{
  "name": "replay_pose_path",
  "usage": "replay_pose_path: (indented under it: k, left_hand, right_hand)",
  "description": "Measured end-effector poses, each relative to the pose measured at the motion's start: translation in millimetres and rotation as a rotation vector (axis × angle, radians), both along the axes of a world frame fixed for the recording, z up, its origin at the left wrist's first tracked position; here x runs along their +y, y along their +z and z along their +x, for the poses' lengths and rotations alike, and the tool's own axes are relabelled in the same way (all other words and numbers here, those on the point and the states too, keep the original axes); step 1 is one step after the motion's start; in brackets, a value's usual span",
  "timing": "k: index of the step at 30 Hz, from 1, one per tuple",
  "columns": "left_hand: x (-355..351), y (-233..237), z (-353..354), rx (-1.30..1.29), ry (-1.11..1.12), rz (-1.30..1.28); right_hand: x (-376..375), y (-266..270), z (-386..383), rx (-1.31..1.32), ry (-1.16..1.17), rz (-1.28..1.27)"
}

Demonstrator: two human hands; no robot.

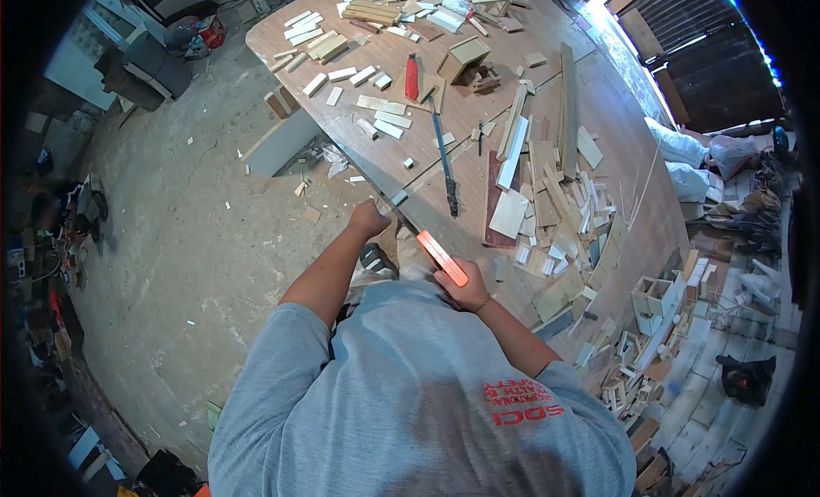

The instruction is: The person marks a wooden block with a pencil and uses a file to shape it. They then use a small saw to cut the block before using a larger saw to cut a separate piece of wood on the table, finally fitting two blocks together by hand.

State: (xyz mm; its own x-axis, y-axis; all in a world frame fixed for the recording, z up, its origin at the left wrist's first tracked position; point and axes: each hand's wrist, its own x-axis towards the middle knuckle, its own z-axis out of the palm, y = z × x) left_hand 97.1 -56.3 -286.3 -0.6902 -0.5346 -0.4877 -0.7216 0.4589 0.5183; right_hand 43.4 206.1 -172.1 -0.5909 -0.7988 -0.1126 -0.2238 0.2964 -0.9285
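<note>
At the near edge of the wooden table (478, 177), my right hand (465, 285) is closed around the lower end of an orange-handled tool (442, 258). A narrow dark blade runs from its handle up and left towards my left hand (367, 219). My left hand is closed beside the table edge; what its fingers grip is hidden. Just past them a small pale wood piece (399, 197) shows at the edge. A long thin tool with a dark handle (452, 198) lies on the tabletop, farther forward. Beyond it is a red tool (412, 77), perhaps a cutter.
Scrap wood (559, 202) is heaped on the table's right. A small wooden box (464, 60) and many cut blocks (363, 75) lie towards the back. A board (280, 144) leans below the left edge. Offcuts and a wooden frame (653, 299) stand on the right-hand floor.
</note>
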Motion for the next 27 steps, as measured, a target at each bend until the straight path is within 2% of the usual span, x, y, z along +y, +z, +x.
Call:
replay_pose_path:
  k: [2, 6, 8, 12, 15, 17, 20, 21, 23, 24, 26, 27]
  left_hand:
    - [-5.0, -8.2, -0.1, -0.09, -0.104, 0.051]
    - [-2.3, -14.1, -0.4, -0.084, -0.163, 0.05]
    - [-3.5, -19.5, 0.9, 0.003, -0.219, 0.019]
    - [-2.6, -2.9, 0.1, -0.064, -0.175, 0.155]
    - [-3.8, -16.2, -1.5, -0.021, -0.281, 0.013]
    - [-4.6, -24.2, -6.5, -0.097, -0.369, -0.065]
    - [-7.2, -29.9, -9.6, -0.187, -0.325, -0.027]
    - [-7.9, -47.3, -9.6, -0.185, -0.321, -0.028]
    - [-12.3, -90.2, -9.5, -0.041, -0.331, -0.086]
    - [-12.6, -88.0, -7.4, -0.042, -0.331, -0.089]
    - [-8.9, -84.5, 0.3, 0.189, -0.325, -0.133]
    - [-9.6, -86.7, 1.8, 0.184, -0.332, -0.131]
  right_hand:
    - [1.1, -0.9, 4.4, 0.004, -0.012, 0.003]
    - [0.5, -2.5, 10.3, 0.037, -0.009, -0.019]
    - [1.1, -0.4, 13.1, 0.037, -0.009, -0.019]
    - [2.5, -1.9, 15.9, 0.093, -0.001, -0.02]
    - [1.1, 0.7, 16.5, 0.082, 0.002, 0.012]
    - [-1.1, 6.6, 15.9, 0.097, 0.019, 0.021]
    - [-6.9, 18.5, 16.1, 0.114, 0.057, 0.025]
    - [-8.4, 21.5, 15.6, 0.119, 0.074, 0.022]
    - [-11.3, 26.0, 15.7, 0.147, 0.097, 0.02]
    - [-12.3, 26.2, 16.9, 0.168, 0.116, 0.02]
    - [-12.3, 24.1, 19.9, 0.163, 0.134, 0.048]
    - [-11.3, 22.9, 21.5, 0.162, 0.155, 0.077]
